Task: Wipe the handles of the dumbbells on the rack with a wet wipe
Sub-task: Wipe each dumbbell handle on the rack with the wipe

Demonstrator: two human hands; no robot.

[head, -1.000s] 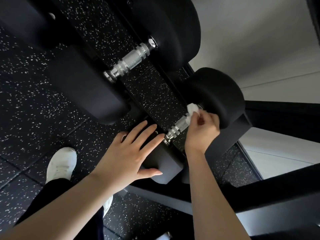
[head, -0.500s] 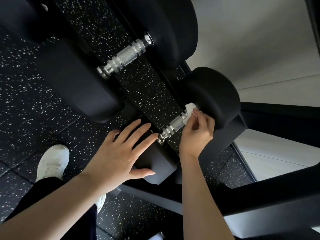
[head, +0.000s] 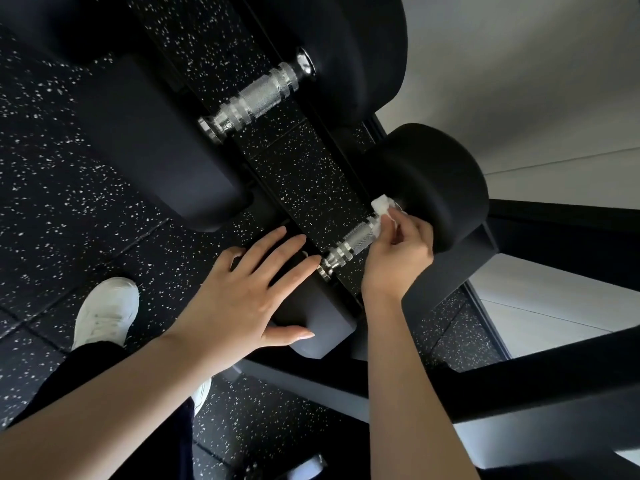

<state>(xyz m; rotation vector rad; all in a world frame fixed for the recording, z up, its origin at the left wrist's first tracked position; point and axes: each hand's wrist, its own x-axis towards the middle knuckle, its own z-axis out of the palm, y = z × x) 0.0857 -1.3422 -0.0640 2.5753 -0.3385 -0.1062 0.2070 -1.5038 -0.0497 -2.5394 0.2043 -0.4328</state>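
Two black dumbbells lie on the dark rack (head: pixel 540 386). The nearer one has a knurled chrome handle (head: pixel 349 245) between a small near head (head: pixel 322 323) and a round far head (head: pixel 436 181). My right hand (head: pixel 398 258) pinches a white wet wipe (head: pixel 382 206) against the far end of that handle. My left hand (head: pixel 239 296) rests flat with straight fingers on the near head. The larger dumbbell's chrome handle (head: pixel 256 98) lies bare further away.
Black speckled rubber floor (head: pixel 86 188) lies under the rack. My white shoe (head: pixel 107 310) stands at the left, below the big dumbbell's near head (head: pixel 156 143). A pale wall (head: pixel 536 81) is at the right, behind dark rack beams.
My right hand with the wipe has stayed at the far end of the near handle, shifting slightly along it. The left hand stays on the near head.
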